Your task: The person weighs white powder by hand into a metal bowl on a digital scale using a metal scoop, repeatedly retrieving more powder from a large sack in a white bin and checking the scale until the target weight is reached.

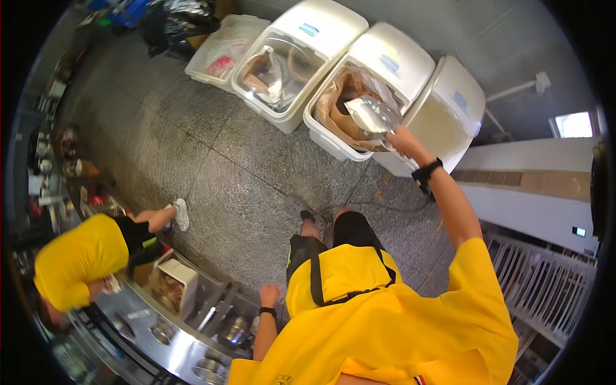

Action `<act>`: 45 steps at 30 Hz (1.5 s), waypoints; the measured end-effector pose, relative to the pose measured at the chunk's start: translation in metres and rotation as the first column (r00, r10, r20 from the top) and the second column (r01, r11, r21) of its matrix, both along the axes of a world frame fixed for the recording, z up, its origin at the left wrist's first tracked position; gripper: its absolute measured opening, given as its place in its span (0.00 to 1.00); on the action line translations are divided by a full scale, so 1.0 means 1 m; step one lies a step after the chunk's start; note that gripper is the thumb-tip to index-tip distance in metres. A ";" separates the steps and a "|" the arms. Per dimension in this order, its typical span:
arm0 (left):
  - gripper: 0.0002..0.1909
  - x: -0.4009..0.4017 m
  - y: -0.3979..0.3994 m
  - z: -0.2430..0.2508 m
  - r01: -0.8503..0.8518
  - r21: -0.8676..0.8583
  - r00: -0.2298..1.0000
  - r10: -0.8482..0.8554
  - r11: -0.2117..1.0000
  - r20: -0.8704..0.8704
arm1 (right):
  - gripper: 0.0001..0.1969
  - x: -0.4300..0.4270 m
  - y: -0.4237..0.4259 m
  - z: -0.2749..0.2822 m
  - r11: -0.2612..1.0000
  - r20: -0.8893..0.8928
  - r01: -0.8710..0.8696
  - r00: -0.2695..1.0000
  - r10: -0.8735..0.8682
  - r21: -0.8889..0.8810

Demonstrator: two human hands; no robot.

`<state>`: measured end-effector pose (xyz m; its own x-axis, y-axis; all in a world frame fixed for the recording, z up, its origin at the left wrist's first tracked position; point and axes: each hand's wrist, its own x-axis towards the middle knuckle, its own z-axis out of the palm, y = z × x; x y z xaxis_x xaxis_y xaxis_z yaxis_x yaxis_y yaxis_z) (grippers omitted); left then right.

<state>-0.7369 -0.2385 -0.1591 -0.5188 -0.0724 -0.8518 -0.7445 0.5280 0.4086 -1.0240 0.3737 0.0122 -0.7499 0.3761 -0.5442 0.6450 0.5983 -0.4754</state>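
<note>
My right hand [403,141] grips the handle of a large metal scoop [373,115]. The scoop is over the open mouth of a white plastic storage bin [332,141], which is lined with a brown paper bag [332,108] holding something dark. My left hand [270,292] hangs low beside my body near the steel counter, its fingers curled, with nothing visible in it.
Another bin with a transparent lid [276,72] and a smaller tub [216,53] stand left of the open one; a further bin [435,130] is at its right. A co-worker in yellow [82,260] bends over the steel counter [159,332]. A wire rack [544,288] stands at right.
</note>
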 end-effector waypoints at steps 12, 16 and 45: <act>0.12 -0.172 0.065 0.100 0.024 0.027 0.999 -0.023 0.999 -0.049 | 0.19 -0.166 0.004 -0.335 0.957 0.234 0.001 0.970 -0.072 0.290; 0.10 -0.115 0.088 0.116 -0.346 -0.088 0.905 0.357 0.934 0.233 | 0.19 -0.202 -0.019 -0.397 0.964 0.283 -0.022 0.957 -0.057 0.266; 0.13 -0.163 0.093 0.099 -0.226 -0.251 0.792 0.327 0.941 0.515 | 0.18 -0.088 0.024 -0.486 0.989 0.366 0.000 0.929 -0.056 0.150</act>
